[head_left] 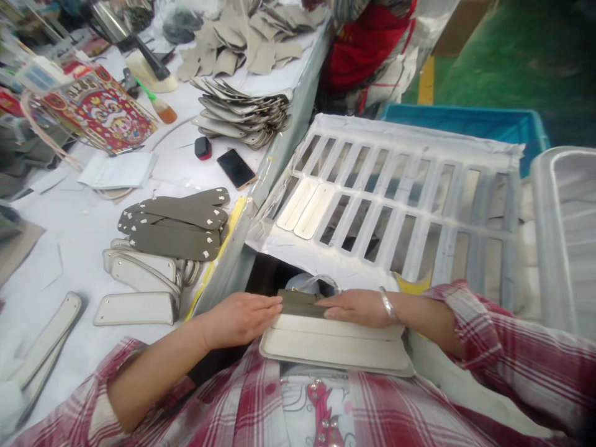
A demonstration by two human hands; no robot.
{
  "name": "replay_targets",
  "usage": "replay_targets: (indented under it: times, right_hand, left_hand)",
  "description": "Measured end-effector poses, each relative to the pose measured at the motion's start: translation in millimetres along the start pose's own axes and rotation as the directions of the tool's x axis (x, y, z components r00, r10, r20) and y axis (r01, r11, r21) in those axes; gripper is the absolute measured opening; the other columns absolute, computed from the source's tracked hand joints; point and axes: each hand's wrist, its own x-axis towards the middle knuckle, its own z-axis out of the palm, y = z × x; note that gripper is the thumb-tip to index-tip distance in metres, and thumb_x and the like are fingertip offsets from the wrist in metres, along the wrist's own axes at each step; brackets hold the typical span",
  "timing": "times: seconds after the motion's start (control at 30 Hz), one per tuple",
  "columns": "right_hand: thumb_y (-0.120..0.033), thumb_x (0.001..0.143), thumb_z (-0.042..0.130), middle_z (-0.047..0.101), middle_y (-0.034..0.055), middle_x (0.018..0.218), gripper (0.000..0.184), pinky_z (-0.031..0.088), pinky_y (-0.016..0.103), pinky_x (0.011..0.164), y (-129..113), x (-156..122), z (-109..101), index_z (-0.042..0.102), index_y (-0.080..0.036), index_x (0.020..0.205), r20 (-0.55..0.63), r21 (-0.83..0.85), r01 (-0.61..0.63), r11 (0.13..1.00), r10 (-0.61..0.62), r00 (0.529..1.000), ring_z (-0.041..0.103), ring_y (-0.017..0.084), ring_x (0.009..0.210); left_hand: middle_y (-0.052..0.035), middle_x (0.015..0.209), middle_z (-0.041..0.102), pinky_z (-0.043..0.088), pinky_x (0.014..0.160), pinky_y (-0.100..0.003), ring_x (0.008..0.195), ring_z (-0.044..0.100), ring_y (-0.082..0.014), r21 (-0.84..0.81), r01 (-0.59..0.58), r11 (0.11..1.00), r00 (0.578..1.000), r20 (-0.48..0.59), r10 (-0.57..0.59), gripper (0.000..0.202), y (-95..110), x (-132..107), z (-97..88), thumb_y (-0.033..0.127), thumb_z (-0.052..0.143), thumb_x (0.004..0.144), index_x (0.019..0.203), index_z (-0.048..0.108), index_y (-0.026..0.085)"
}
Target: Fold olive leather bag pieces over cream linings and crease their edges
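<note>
A cream leather-like panel (333, 344) with rounded corners lies close against my body, a faint line running along it. Across its far edge is a dark olive-grey strip (302, 303). My left hand (244, 318) rests at the strip's left end, fingers stretched out and together. From the other side, my right hand (361, 307) lies with extended fingers on the strip and the panel's far edge; a silver bangle circles that wrist. Undersides of both hands are hidden. Just beyond, a white slotted rack (344, 192) carries two cream pieces (305, 208) side by side at its left.
On the white table to the left sit dark strips with white spots (177, 223), cream strips (137, 307), a phone (236, 167) and a stack of pieces (242, 112). A blue crate (465, 118) stands behind the rack; a clear plastic bin (565, 236) is at right.
</note>
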Motion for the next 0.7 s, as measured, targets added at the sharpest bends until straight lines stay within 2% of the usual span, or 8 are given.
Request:
replay_targets:
  times: [0.1, 0.2, 0.23, 0.3, 0.37, 0.47, 0.53, 0.7]
  right_hand:
    - [-0.042, 0.089, 0.036, 0.053, 0.0101, 0.127, 0.049, 0.039, 0.036, 0.096, 10.9, -34.5, -3.1, 0.048, -0.015, 0.129, 0.012, -0.046, -0.128, 0.991, 0.129, 0.992, 0.052, 0.024, 0.112]
    - [-0.035, 0.088, 0.040, 0.054, 0.0093, 0.126, 0.043, 0.041, 0.036, 0.094, 3.4, -63.4, 4.4, 0.052, -0.017, 0.125, -0.268, -0.163, -0.074, 0.984, 0.028, 0.963, 0.050, 0.023, 0.114]
    - [-0.034, 0.088, 0.041, 0.054, 0.0094, 0.124, 0.040, 0.041, 0.036, 0.093, -2.1, -74.0, 12.0, 0.053, -0.017, 0.123, -0.402, -0.220, -0.062, 0.973, -0.032, 0.915, 0.050, 0.022, 0.113]
    - [-0.033, 0.088, 0.043, 0.059, 0.0101, 0.114, 0.035, 0.043, 0.036, 0.088, -13.9, -96.5, 36.5, 0.057, -0.017, 0.116, -0.631, -0.321, -0.110, 0.941, -0.126, 0.766, 0.053, 0.021, 0.105]
    - [-0.034, 0.087, 0.048, 0.062, 0.0089, 0.097, 0.028, 0.043, 0.035, 0.080, -22.6, -116.6, 69.9, 0.061, -0.017, 0.105, -0.751, -0.371, -0.213, 0.904, -0.157, 0.641, 0.054, 0.020, 0.091]
    - [-0.031, 0.087, 0.050, 0.059, 0.0060, 0.082, 0.019, 0.039, 0.033, 0.072, -24.7, -130.9, 117.5, 0.062, -0.018, 0.095, -0.793, -0.398, -0.310, 0.864, -0.154, 0.589, 0.052, 0.017, 0.078]
    - [-0.029, 0.089, 0.046, 0.057, 0.0050, 0.078, 0.019, 0.037, 0.032, 0.071, -21.4, -129.3, 136.6, 0.062, -0.018, 0.091, -0.814, -0.394, -0.350, 0.850, -0.145, 0.563, 0.050, 0.016, 0.075]
    - [-0.029, 0.091, 0.042, 0.054, 0.0037, 0.072, 0.025, 0.034, 0.030, 0.070, -17.6, -117.3, 142.9, 0.063, -0.018, 0.081, -0.869, -0.343, -0.393, 0.853, -0.129, 0.478, 0.048, 0.015, 0.071]
  left_hand:
    - [-0.0110, 0.116, 0.061, 0.046, 0.094, -0.035, 0.106, 0.056, -0.0197, 0.052, 0.062, 0.997, 0.998, -0.004, -0.062, 0.031, 9.2, 7.7, -6.7, 0.029, 0.041, 0.090, 0.108, 0.060, 0.012]
    - [-0.0097, 0.119, 0.058, 0.037, 0.100, -0.043, 0.113, 0.050, -0.0242, 0.076, 0.099, 0.992, 0.994, -0.047, -0.096, 0.032, 35.4, 23.2, -13.9, 0.038, 0.047, 0.087, 0.103, 0.061, 0.014]
    - [-0.0092, 0.121, 0.057, 0.036, 0.100, -0.042, 0.114, 0.048, -0.0239, 0.054, 0.085, 0.995, 0.995, -0.064, -0.082, 0.033, 48.4, 29.5, -13.8, 0.039, 0.049, 0.086, 0.106, 0.060, 0.015]
    - [-0.0079, 0.120, 0.056, 0.039, 0.097, -0.036, 0.109, 0.049, -0.0207, -0.020, 0.037, 0.999, 0.996, -0.082, -0.039, 0.036, 77.3, 42.5, -7.7, 0.039, 0.050, 0.086, 0.113, 0.055, 0.016]
    - [-0.0066, 0.112, 0.058, 0.042, 0.091, -0.033, 0.101, 0.051, -0.0189, -0.067, 0.023, 0.998, 0.997, -0.076, -0.028, 0.035, 103.6, 55.1, 5.2, 0.036, 0.053, 0.085, 0.114, 0.053, 0.016]
    - [-0.0056, 0.100, 0.059, 0.044, 0.083, -0.034, 0.092, 0.051, -0.0203, -0.033, 0.101, 0.994, 0.992, -0.073, -0.103, 0.027, 126.5, 70.3, 26.6, 0.031, 0.059, 0.081, 0.104, 0.057, 0.017]
    - [-0.0048, 0.095, 0.059, 0.044, 0.079, -0.034, 0.087, 0.051, -0.0206, 0.003, 0.145, 0.989, 0.986, -0.079, -0.144, 0.021, 130.8, 76.4, 35.5, 0.031, 0.059, 0.081, 0.096, 0.059, 0.017]
    - [-0.0024, 0.088, 0.059, 0.042, 0.075, -0.031, 0.082, 0.051, -0.0176, 0.011, 0.175, 0.984, 0.977, -0.122, -0.173, 0.019, 129.4, 79.5, 40.3, 0.029, 0.049, 0.088, 0.084, 0.064, 0.019]
